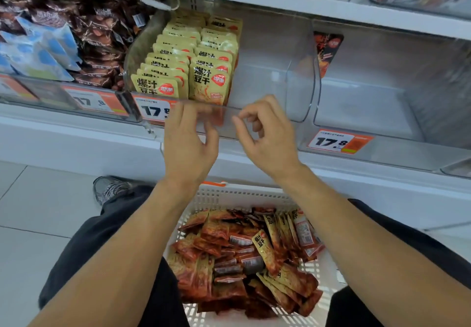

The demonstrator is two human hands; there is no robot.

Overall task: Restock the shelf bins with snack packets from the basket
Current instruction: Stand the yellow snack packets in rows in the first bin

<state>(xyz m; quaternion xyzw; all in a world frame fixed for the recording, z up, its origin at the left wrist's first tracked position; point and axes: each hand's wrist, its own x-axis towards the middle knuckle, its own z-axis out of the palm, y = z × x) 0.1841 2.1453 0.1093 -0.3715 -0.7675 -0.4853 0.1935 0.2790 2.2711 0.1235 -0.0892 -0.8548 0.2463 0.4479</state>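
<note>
White shop shelving is filling the upper frame; both hands, left hand (190, 145) and right hand (265, 138), are hovering empty with fingers loosely curled at the clear bin (267, 71), centre. Next, I judge: grasping red snack packets (244, 258) from the white basket (242, 195), bottom centre.

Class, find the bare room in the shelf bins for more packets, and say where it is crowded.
Free: the right half of the middle bin, beside the yellow packets; most of the right bin. Crowded: the left bin and basket.

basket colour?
White, a perforated plastic basket with an orange tab at its far rim; seen in the head view.
</note>
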